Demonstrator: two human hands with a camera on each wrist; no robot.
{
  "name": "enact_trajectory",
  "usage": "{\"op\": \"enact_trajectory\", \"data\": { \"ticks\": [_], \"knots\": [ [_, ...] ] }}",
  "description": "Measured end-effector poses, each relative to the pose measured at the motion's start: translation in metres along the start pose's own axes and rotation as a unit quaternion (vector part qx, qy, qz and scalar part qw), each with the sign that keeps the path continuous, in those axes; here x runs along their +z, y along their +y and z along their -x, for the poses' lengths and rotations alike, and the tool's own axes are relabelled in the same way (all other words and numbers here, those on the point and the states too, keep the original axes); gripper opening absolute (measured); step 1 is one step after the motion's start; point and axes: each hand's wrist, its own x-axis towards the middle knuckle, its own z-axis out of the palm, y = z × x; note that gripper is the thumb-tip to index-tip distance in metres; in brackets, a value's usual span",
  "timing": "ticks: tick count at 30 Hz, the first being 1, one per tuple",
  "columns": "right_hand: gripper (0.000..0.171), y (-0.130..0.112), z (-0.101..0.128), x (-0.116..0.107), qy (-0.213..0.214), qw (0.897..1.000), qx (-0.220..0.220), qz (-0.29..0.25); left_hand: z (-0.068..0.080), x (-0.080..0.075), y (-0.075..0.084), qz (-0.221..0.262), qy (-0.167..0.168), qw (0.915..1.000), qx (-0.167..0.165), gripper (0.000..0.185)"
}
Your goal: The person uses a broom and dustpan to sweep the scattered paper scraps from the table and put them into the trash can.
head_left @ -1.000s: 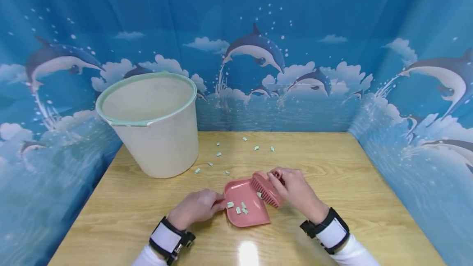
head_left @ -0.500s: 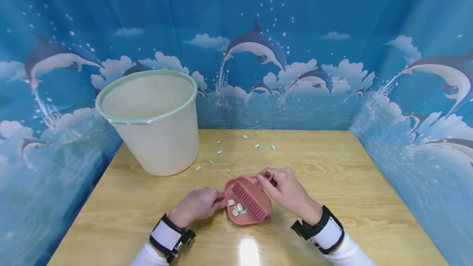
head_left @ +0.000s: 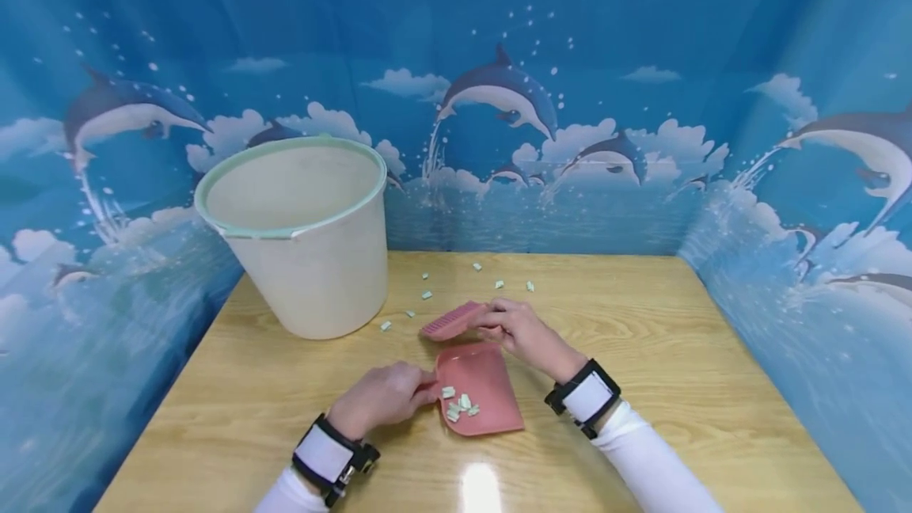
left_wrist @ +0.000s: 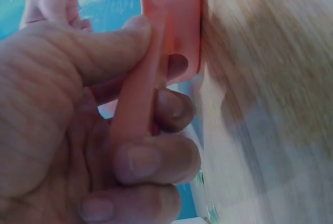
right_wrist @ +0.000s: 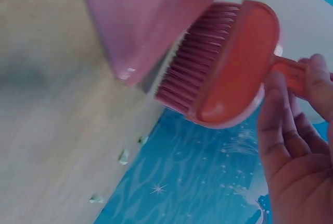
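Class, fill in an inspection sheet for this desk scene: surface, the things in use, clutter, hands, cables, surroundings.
Surface: wooden table, glossy, with a light glare near the front edge.
Things in use: pink dustpan flat on the table, holding several paper scraps; pink brush beyond the pan.
Clutter: loose scraps scattered behind the brush; cream bucket with a green rim, back left.
Hands: left hand grips the dustpan handle; right hand holds the brush handle.
Cables: nothing seen.
Surroundings: blue dolphin backdrop on three sides.

A cream bucket [head_left: 302,240] stands at the wooden table's [head_left: 677,386] far-left corner — dolphin-print backdrop [head_left: 499,93] behind.
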Motion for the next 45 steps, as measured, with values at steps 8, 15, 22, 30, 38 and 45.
{"op": "enact_trajectory", "data": {
  "ticks": [8, 15, 22, 30, 38, 45],
  "knots": [
    [0.024, 0.011, 0.030, -0.011, -0.022, 0.999, 0.038, 0.019, 0.000, -0.003, 0.000, 0.007, -0.010, 0.9998, -0.018, 0.029],
    [0.024, 0.017, 0.066, -0.037, -0.014, 0.996, 0.072, 0.041, 0.000, -0.002, 0.001, 0.011, -0.010, 0.9998, -0.015, 0.028],
    [0.025, 0.018, 0.094, -0.054, 0.004, 0.996, 0.063, 0.063, 0.002, 0.001, 0.000, 0.022, -0.015, 0.9992, -0.029, 0.029],
    [0.028, 0.018, 0.099, -0.069, 0.092, 0.993, 0.026, 0.068, 0.000, 0.002, -0.001, 0.001, 0.004, 0.9999, -0.013, 0.028],
    [0.008, 0.010, 0.087, -0.048, 0.092, 0.980, 0.080, 0.157, -0.003, -0.001, -0.003, -0.005, 0.001, 1.0000, -0.003, 0.026],
    [0.011, -0.003, 0.073, -0.034, 0.088, 0.981, 0.081, 0.153, -0.001, -0.001, 0.000, 0.018, -0.014, 0.9992, -0.032, 0.031]
  ]
}}
